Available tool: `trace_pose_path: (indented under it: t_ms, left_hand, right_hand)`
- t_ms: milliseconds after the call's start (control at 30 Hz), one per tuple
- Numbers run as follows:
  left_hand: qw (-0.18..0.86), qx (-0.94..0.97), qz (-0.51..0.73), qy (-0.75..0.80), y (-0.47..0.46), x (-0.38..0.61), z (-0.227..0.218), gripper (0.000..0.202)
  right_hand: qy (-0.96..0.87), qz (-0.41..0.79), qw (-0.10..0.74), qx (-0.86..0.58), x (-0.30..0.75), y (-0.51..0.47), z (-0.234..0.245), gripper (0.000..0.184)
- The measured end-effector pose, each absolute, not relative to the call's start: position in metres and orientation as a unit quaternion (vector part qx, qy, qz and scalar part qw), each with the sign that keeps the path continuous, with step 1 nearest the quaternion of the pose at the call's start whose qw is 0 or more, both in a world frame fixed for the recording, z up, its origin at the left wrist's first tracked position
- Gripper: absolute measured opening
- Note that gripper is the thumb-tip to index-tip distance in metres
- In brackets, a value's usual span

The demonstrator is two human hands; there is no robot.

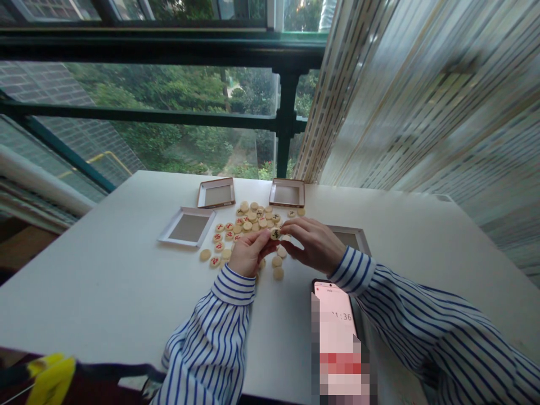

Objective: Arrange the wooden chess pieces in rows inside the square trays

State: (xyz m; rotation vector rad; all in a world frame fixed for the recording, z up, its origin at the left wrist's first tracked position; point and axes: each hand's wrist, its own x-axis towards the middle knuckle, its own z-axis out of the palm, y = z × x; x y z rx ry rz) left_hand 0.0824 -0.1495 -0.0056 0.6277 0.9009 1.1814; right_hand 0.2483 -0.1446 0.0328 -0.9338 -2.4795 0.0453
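Observation:
Between my two hands is a round, pale Chinese chess piece with a dark character facing up. My left hand pinches it from the left, thumb on top. From the right, the curled fingertips of my right hand grip its edge. Below and behind the hands lies a loose cluster of similar pieces, some stacked on others. Several red-marked pieces sit face up at the left of the cluster, and blank-faced pieces lie below the hands. My hands hide part of the cluster.
Shallow open trays stand around the pieces: a white one at left, two brown-edged ones at the back, another partly behind my right wrist. A lit phone lies near my right forearm. A window and blinds border the white table.

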Motion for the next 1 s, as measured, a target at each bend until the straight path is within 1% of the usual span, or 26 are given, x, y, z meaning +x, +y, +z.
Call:
trace_pose_path:
  t_ms: [200, 533, 633, 767, 833, 1000]
  left_hand:
    - [0.69, 0.321, 0.507, 0.405, -0.151, 0.083, -0.01, 0.027]
    - [0.67, 0.372, 0.479, 0.429, -0.15, 0.08, -0.012, 0.036]
    - [0.621, 0.396, 0.503, 0.452, -0.148, 0.078, -0.012, 0.04]
    - [0.482, 0.433, 0.554, 0.523, -0.146, 0.069, -0.009, 0.041]
    - [0.424, 0.453, 0.562, 0.548, -0.145, 0.064, -0.009, 0.04]
    - [0.369, 0.479, 0.554, 0.572, -0.145, 0.053, -0.012, 0.039]
  right_hand:
    - [-0.908, 0.03, 0.248, -0.336, 0.247, -0.146, 0.029, 0.018]
    - [-0.91, 0.02, 0.26, -0.324, 0.247, -0.142, 0.027, 0.012]
    - [-0.906, 0.014, 0.251, -0.341, 0.251, -0.137, 0.026, 0.012]
    - [-0.893, 0.0, 0.218, -0.395, 0.261, -0.125, 0.025, 0.012]
    - [-0.887, -0.006, 0.183, -0.425, 0.265, -0.119, 0.024, 0.013]
    - [-0.866, -0.02, 0.106, -0.489, 0.271, -0.105, 0.021, 0.016]
